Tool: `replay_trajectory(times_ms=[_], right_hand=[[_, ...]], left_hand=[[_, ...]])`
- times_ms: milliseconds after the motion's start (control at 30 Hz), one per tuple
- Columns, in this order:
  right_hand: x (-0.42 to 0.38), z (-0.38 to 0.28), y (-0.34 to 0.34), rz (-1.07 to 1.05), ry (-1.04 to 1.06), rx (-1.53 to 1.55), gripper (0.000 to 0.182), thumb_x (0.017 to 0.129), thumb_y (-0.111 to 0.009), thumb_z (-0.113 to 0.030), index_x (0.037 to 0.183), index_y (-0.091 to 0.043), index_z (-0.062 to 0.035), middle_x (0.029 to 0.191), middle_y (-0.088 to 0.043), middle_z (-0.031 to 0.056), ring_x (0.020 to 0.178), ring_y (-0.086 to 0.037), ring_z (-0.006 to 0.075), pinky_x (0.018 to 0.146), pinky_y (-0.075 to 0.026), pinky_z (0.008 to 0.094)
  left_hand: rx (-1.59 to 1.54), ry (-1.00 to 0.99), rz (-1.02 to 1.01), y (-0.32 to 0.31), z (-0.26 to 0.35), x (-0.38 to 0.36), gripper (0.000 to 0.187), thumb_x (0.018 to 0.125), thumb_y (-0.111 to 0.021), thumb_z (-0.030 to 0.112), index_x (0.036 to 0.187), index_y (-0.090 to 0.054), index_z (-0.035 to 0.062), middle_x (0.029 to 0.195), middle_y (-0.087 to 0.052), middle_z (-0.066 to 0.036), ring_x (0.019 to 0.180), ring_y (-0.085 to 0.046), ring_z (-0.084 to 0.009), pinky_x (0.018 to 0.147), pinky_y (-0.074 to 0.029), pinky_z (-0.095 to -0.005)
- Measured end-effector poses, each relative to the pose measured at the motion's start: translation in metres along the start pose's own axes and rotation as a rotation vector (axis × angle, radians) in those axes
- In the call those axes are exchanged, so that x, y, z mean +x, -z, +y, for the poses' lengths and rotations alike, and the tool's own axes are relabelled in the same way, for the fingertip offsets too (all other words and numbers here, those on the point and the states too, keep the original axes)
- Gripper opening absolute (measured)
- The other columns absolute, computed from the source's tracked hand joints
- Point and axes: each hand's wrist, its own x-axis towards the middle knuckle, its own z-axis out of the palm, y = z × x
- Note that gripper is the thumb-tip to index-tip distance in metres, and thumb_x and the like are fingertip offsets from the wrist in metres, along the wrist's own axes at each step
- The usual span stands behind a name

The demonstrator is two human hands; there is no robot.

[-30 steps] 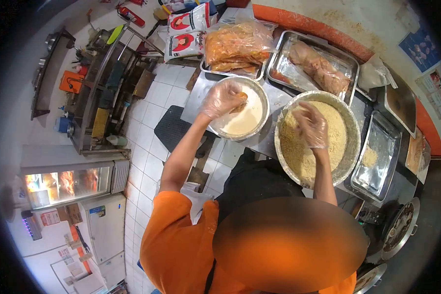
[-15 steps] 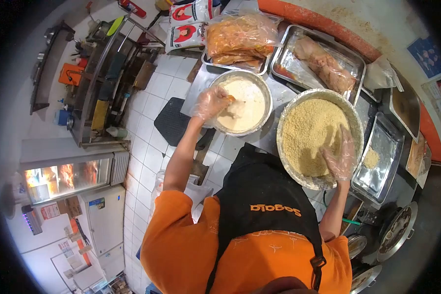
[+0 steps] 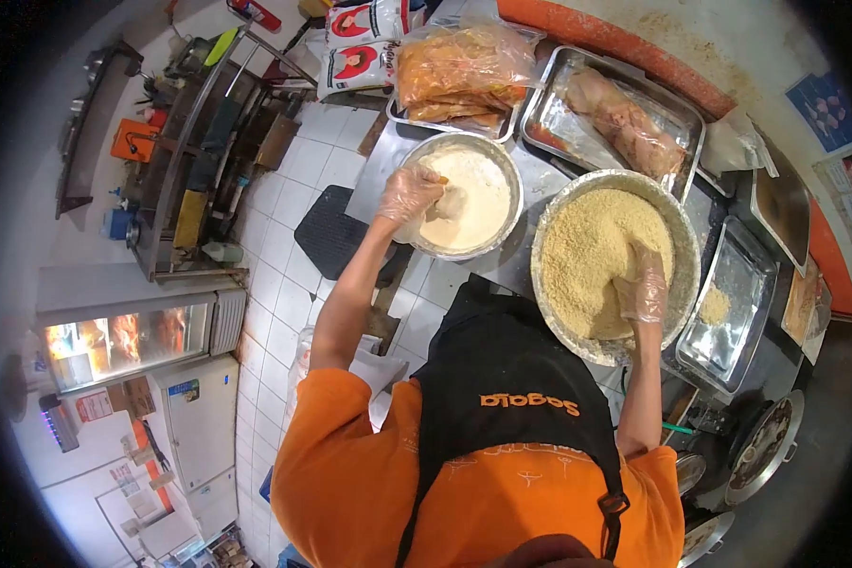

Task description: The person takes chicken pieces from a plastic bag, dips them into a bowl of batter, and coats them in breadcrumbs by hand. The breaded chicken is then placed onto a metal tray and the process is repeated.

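Now the gloved left hand pinches an orange piece at nine o'clock in the batter bowl, while the right hand, fingers curled, digs into the crumb bowl. Slick batter could let that piece slip, or crumbs could spill over the rim.

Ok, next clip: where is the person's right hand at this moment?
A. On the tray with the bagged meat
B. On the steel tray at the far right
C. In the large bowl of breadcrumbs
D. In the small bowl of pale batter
C. The gloved right hand is pressed into the crumbs of the large bowl of breadcrumbs, while the left hand is at the small bowl of batter.
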Motion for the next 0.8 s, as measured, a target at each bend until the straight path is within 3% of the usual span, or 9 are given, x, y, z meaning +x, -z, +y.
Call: replay_trajectory(times_ms=[133,200,267,333,533,733,800], right_hand=[[-0.003,-0.021,0.015,-0.014,-0.021,-0.031,0.071,0.074,-0.077,-0.013,0.139,-0.051,-0.0185,0.130,-0.056,0.0130,0.113,-0.061,0.0338,0.092,-0.053,0.0426],[-0.005,-0.033,0.021,0.000,-0.005,0.034,0.067,0.076,-0.075,-0.011,0.138,-0.052,-0.0141,0.131,-0.057,0.0152,0.118,-0.059,0.0342,0.097,-0.050,0.0407],[-0.004,-0.035,0.021,0.036,0.037,-0.009,0.065,0.077,-0.076,-0.014,0.138,-0.052,-0.0145,0.133,-0.056,0.0157,0.120,-0.058,0.0344,0.098,-0.050,0.0410],[-0.002,-0.037,0.020,0.070,0.083,-0.054,0.064,0.079,-0.076,-0.016,0.138,-0.052,-0.0148,0.134,-0.055,0.0163,0.121,-0.057,0.0347,0.099,-0.050,0.0413],[0.001,-0.046,0.020,0.076,0.101,-0.073,0.069,0.080,-0.077,-0.019,0.142,-0.048,-0.0174,0.138,-0.052,0.0174,0.123,-0.056,0.0367,0.101,-0.049,0.0441],[0.003,-0.044,0.007,0.045,0.127,-0.226,0.090,0.073,-0.082,-0.025,0.150,-0.036,-0.0226,0.153,-0.031,0.0253,0.138,-0.037,0.0441,0.106,-0.043,0.0510],[0.008,-0.053,-0.001,-0.080,-0.095,-0.361,0.104,0.065,-0.086,-0.032,0.153,-0.031,-0.0268,0.158,-0.021,0.0253,0.144,-0.024,0.0462,0.107,-0.040,0.0559]], left_hand=[[-0.037,-0.083,-0.041,0.020,0.039,-0.012,0.013,0.074,-0.078,0.008,0.079,-0.068,0.0006,0.072,-0.068,-0.003,0.066,-0.063,-0.0094,0.061,-0.053,-0.0257],[-0.090,-0.108,-0.012,0.029,0.061,-0.022,0.012,0.077,-0.076,0.006,0.081,-0.067,0.0005,0.073,-0.067,-0.003,0.065,-0.062,-0.0084,0.059,-0.052,-0.0254],[-0.159,-0.158,0.004,0.032,0.066,-0.024,0.012,0.077,-0.076,0.006,0.083,-0.066,0.0011,0.074,-0.067,-0.004,0.065,-0.062,-0.0089,0.059,-0.051,-0.0253],[0.047,-0.224,0.126,0.030,0.072,-0.028,0.014,0.076,-0.077,0.006,0.083,-0.066,0.0013,0.074,-0.067,-0.004,0.065,-0.062,-0.0092,0.060,-0.051,-0.0252],[0.008,-0.216,0.120,0.031,0.048,-0.011,0.018,0.073,-0.079,0.008,0.082,-0.066,0.0006,0.074,-0.067,-0.004,0.066,-0.061,-0.0101,0.062,-0.052,-0.0262],[0.117,-0.186,0.117,0.035,0.044,-0.017,0.014,0.074,-0.078,0.008,0.080,-0.067,0.0007,0.074,-0.067,-0.005,0.066,-0.063,-0.0118,0.062,-0.052,-0.0277],[0.196,-0.309,0.148,0.038,0.040,-0.013,0.016,0.073,-0.078,0.008,0.080,-0.067,-0.0006,0.074,-0.067,-0.005,0.067,-0.063,-0.0121,0.062,-0.052,-0.0273]])
